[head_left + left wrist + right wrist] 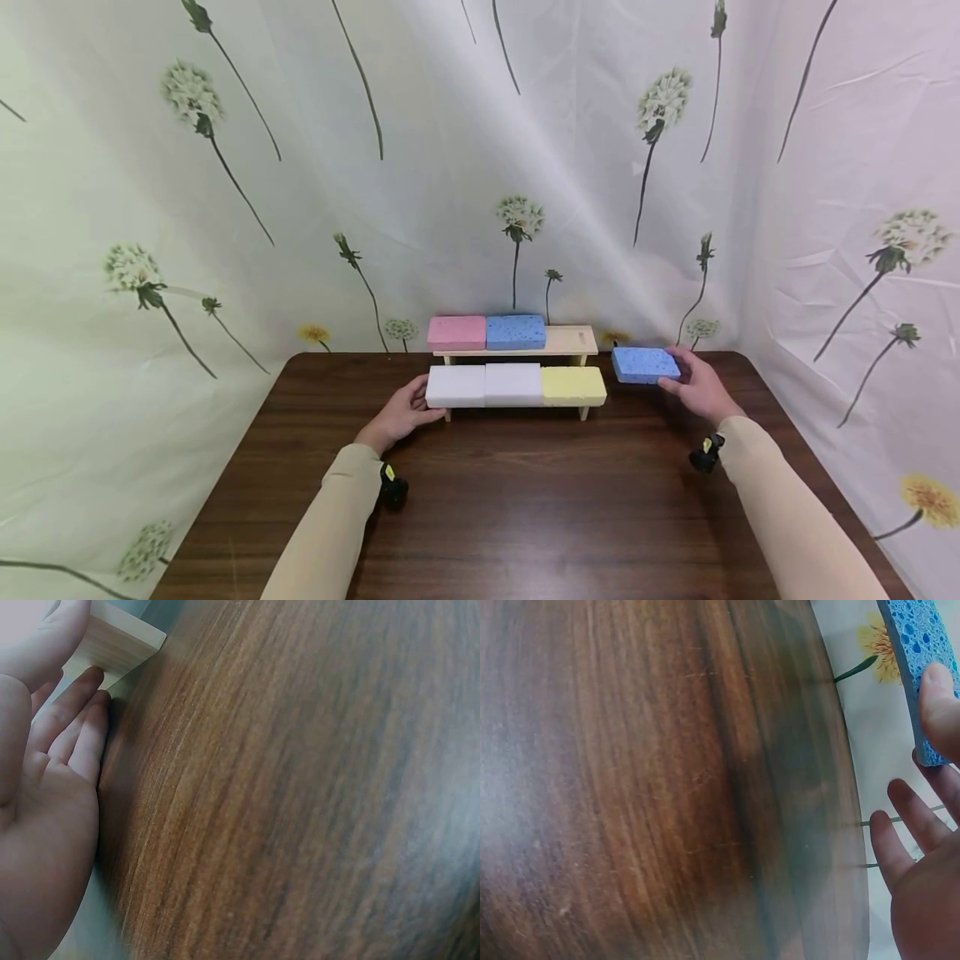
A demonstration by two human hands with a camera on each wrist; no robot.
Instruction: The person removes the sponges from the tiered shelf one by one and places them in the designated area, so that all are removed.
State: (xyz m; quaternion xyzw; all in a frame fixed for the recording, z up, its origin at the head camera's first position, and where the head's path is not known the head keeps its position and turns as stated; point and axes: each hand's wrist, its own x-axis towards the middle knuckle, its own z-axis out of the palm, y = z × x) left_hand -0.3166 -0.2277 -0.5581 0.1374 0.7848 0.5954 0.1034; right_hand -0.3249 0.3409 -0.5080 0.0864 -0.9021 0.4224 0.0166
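Held up by my right hand (700, 388) is a blue sponge (645, 365), to the right of a two-tier wooden stand (570, 340). In the right wrist view the thumb (939, 701) presses the porous face of that sponge (922, 645), with a fingertip behind its lower end. My left hand (403, 414) grips the left end of the stand's lower tier, beside a white sponge (456, 386). Its fingers reach the pale wood (120, 641) in the left wrist view. A second white sponge (513, 384) and a yellow sponge (573, 386) continue that row.
On the upper tier lie a pink sponge (457, 332) and another blue sponge (516, 332), with bare wood to their right. The stand is near the back edge of a dark wooden table (525, 492). A dandelion-patterned cloth (450, 183) hangs behind and at the sides.
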